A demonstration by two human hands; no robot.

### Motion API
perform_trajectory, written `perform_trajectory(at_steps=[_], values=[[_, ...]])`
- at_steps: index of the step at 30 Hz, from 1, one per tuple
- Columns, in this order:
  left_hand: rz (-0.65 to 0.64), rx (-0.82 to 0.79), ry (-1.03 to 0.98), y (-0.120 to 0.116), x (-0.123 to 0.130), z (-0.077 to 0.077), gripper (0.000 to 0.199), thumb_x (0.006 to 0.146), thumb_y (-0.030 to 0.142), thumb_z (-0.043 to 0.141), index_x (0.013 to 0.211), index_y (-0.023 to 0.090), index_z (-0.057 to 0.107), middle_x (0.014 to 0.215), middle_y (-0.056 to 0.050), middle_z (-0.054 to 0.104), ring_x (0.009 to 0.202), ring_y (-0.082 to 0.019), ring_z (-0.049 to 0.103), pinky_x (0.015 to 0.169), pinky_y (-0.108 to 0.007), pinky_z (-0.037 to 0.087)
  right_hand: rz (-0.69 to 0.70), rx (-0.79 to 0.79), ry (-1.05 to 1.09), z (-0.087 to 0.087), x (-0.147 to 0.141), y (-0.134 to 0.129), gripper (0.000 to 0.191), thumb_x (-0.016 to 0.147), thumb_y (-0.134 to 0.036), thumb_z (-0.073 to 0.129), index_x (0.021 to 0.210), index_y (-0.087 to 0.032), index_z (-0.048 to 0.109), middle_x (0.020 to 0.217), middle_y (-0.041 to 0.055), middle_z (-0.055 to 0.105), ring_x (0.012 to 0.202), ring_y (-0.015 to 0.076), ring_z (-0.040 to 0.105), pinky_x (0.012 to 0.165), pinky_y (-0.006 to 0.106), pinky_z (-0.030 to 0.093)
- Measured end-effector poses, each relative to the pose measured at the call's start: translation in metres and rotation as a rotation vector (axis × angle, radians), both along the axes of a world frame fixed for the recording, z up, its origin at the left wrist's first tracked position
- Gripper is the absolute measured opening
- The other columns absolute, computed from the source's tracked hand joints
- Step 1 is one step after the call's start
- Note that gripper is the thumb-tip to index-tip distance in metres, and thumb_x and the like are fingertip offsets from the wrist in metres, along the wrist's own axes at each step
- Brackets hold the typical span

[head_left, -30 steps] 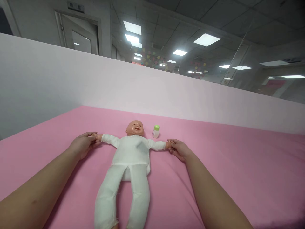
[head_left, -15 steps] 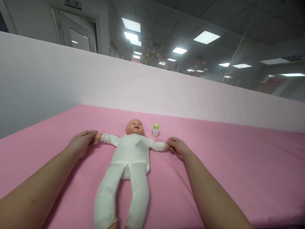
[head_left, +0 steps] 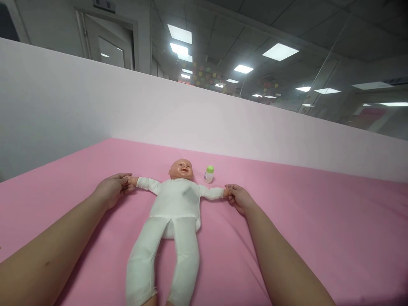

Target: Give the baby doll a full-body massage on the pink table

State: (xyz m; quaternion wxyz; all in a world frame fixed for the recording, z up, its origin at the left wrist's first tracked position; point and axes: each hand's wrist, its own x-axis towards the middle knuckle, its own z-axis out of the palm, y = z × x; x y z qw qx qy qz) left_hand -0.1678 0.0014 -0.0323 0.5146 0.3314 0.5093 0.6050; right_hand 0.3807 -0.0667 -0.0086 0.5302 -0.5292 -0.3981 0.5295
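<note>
A baby doll (head_left: 178, 199) in white cloth lies on its back on the pink surface (head_left: 318, 216), arms stretched out to both sides and legs toward me. My left hand (head_left: 112, 190) is closed on the doll's hand at the left. On the other side, my right hand (head_left: 239, 198) pinches the doll's other hand between fingertips and thumb. Just right of the doll's head stands a small bottle (head_left: 209, 174) with a green cap, touched by neither hand. The doll's feet are cut off by the lower frame edge.
A white wall (head_left: 204, 114) runs along the back and left of the pink surface. Glass panels rise above it, with ceiling lights (head_left: 280, 52) showing. A door (head_left: 110, 42) is at the upper left.
The view has shifted slightly. Both hands keep their hold on the doll's hands, and the doll and bottle lie as before.
</note>
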Motion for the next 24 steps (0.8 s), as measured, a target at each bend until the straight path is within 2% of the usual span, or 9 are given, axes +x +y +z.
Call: perform_trajectory(at_steps=[5, 8, 11, 14, 18, 21, 24], values=[[-0.029, 0.006, -0.019, -0.0001, -0.0019, 0.0012, 0.040, 0.082, -0.001, 0.071, 0.120, 0.011, 0.070, 0.103, -0.016, 0.075, 0.069, -0.019, 0.076, 0.069, -0.034, 0.069, 0.059, 0.000, 0.060, 0.0015, 0.0033, -0.0027, 0.030, 0.083, -0.017, 0.077, 0.112, -0.020, 0.071, 0.094, 0.0083, 0.071, 0.066, 0.0140, 0.061, 0.055, 0.025, 0.052], [-0.045, 0.003, 0.001, -0.0020, -0.0020, 0.0024, 0.036, 0.082, 0.002, 0.074, 0.117, 0.011, 0.070, 0.101, -0.015, 0.075, 0.071, -0.020, 0.076, 0.069, -0.033, 0.068, 0.109, 0.023, 0.059, 0.0039, 0.0041, -0.0060, 0.031, 0.082, -0.021, 0.083, 0.111, -0.020, 0.071, 0.099, 0.0081, 0.071, 0.071, 0.0151, 0.064, 0.060, 0.026, 0.054], [-0.048, 0.005, 0.031, -0.0043, -0.0013, 0.0037, 0.033, 0.083, 0.007, 0.077, 0.115, 0.012, 0.070, 0.098, -0.015, 0.075, 0.070, -0.020, 0.075, 0.067, -0.032, 0.067, 0.133, 0.042, 0.023, 0.0050, 0.0033, -0.0073, 0.032, 0.078, -0.025, 0.087, 0.104, -0.020, 0.069, 0.093, 0.0051, 0.071, 0.065, 0.0129, 0.060, 0.057, 0.026, 0.050], [-0.043, 0.019, 0.051, -0.0055, -0.0011, 0.0042, 0.028, 0.085, 0.013, 0.078, 0.112, 0.011, 0.070, 0.093, -0.013, 0.074, 0.067, -0.019, 0.073, 0.064, -0.031, 0.066, 0.127, 0.038, -0.009, 0.0049, 0.0012, -0.0070, 0.033, 0.075, -0.029, 0.090, 0.097, -0.020, 0.067, 0.080, 0.0010, 0.067, 0.057, 0.0112, 0.055, 0.050, 0.024, 0.043], [-0.053, 0.017, 0.080, -0.0050, -0.0018, 0.0036, 0.022, 0.087, 0.022, 0.078, 0.104, 0.010, 0.072, 0.086, -0.012, 0.072, 0.062, -0.018, 0.069, 0.056, -0.028, 0.062, 0.094, 0.025, -0.040, 0.0047, -0.0013, -0.0061, 0.035, 0.079, -0.041, 0.088, 0.081, -0.021, 0.059, 0.064, -0.0033, 0.058, 0.050, 0.0094, 0.046, 0.044, 0.022, 0.032], [-0.045, 0.018, 0.095, -0.0036, -0.0014, 0.0022, 0.020, 0.089, 0.022, 0.075, 0.104, 0.009, 0.073, 0.088, -0.014, 0.073, 0.062, -0.018, 0.069, 0.057, -0.028, 0.063, 0.065, 0.010, -0.043, 0.0039, -0.0020, -0.0047, 0.039, 0.082, -0.045, 0.084, 0.075, -0.021, 0.054, 0.062, -0.0037, 0.054, 0.048, 0.0085, 0.042, 0.043, 0.021, 0.028], [-0.018, 0.009, 0.081, -0.0011, -0.0009, 0.0000, 0.020, 0.089, 0.016, 0.071, 0.108, 0.009, 0.073, 0.093, -0.015, 0.074, 0.063, -0.018, 0.070, 0.061, -0.030, 0.065, 0.021, -0.004, -0.039, 0.0014, -0.0015, -0.0017, 0.029, 0.084, -0.040, 0.081, 0.080, -0.021, 0.059, 0.065, -0.0021, 0.056, 0.049, 0.0086, 0.043, 0.042, 0.020, 0.030]])
